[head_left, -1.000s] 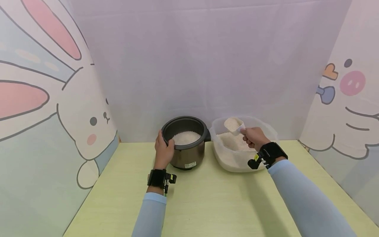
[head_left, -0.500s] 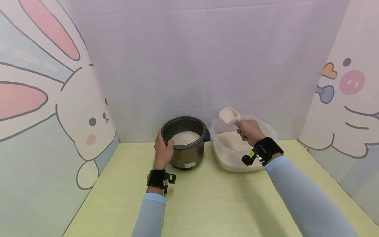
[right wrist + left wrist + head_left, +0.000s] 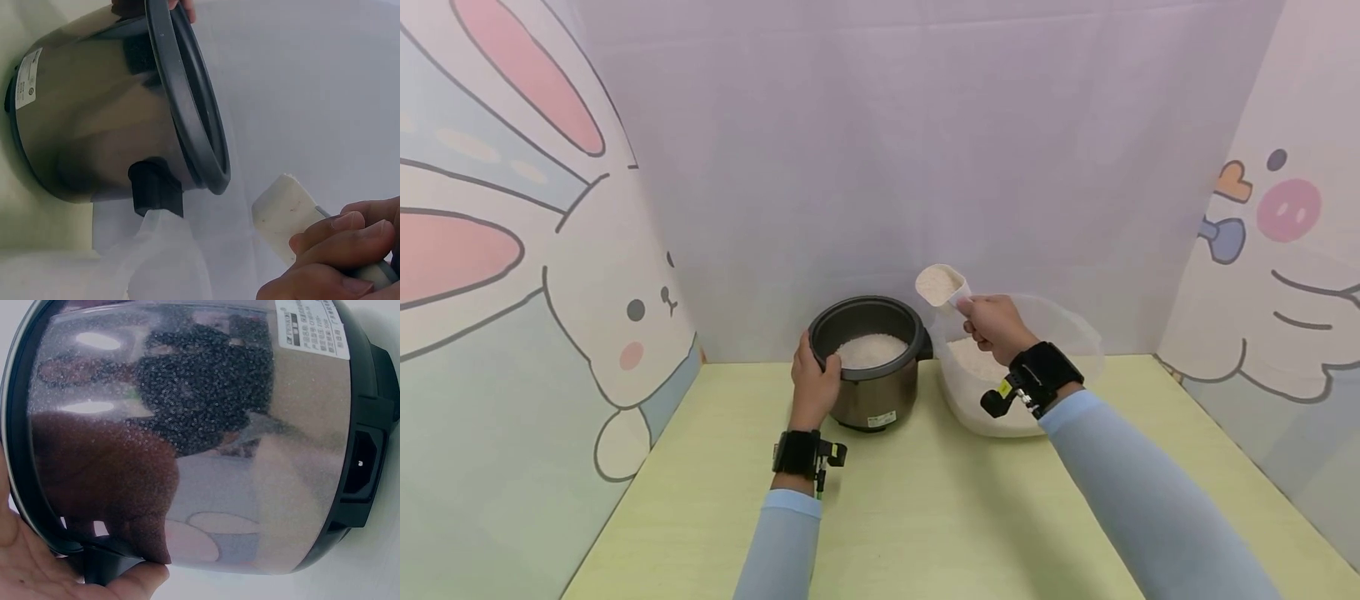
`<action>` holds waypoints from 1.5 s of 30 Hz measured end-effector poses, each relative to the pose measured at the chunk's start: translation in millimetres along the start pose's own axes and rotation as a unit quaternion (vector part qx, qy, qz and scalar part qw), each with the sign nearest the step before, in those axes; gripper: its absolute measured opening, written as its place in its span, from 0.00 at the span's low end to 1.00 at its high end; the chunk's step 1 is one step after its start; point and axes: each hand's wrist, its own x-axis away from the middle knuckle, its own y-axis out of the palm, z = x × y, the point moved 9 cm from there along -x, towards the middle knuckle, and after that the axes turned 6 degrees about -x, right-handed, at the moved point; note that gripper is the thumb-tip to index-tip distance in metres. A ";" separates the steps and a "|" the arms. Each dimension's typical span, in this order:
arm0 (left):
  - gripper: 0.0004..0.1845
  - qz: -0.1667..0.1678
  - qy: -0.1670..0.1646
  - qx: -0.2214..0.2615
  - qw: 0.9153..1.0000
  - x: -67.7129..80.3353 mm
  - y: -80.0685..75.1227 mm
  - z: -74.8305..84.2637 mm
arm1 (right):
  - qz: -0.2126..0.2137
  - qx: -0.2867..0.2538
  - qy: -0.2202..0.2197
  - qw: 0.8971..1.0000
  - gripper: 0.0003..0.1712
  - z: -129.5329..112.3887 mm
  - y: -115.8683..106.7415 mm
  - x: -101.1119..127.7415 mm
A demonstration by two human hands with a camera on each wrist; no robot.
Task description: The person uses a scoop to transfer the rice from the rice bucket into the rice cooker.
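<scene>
Steel-sided rice cooker (image 3: 871,358) sits on our table, steadied by our left hand (image 3: 815,385) curled over its rim. Our right hand (image 3: 994,326) pinches the full rice scoop (image 3: 942,286) beside it; next we likely tip it carefully inside.

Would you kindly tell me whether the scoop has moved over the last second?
Yes. The scoop has travelled left from above the tub towards the cooker.

Bright, even, diffuse light; soft shadows on surface (image 3: 925,500). Head view bowed at edges. Wrist views close, slightly soft; reflections, glare spots on cooker (image 3: 187,444) wall.
</scene>
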 end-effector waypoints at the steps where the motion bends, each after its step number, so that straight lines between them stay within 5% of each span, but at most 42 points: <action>1: 0.40 -0.001 -0.001 0.001 1.000 0.2 0.3 -0.2 | -0.003 0.001 -0.003 1.000 0.17 -1.2 3.9 -0.8; 7: 0.40 -0.003 0.001 0.005 1.000 0.3 2.4 0.7 | -0.014 0.028 -0.036 0.999 0.28 -7.5 25.4 -4.2; 12: 0.40 -0.005 0.003 0.006 1.000 0.0 2.9 2.4 | -0.022 0.053 -0.064 0.996 0.18 -10.2 38.4 -4.7; 32: 0.39 0.002 0.011 0.010 1.000 0.5 -1.4 2.6 | -0.011 0.131 -0.128 0.983 0.16 -11.0 60.2 -13.2; 45: 0.39 0.006 0.008 0.002 1.000 0.0 -0.9 2.9 | -0.017 0.203 -0.170 0.964 0.16 -17.7 76.5 -8.0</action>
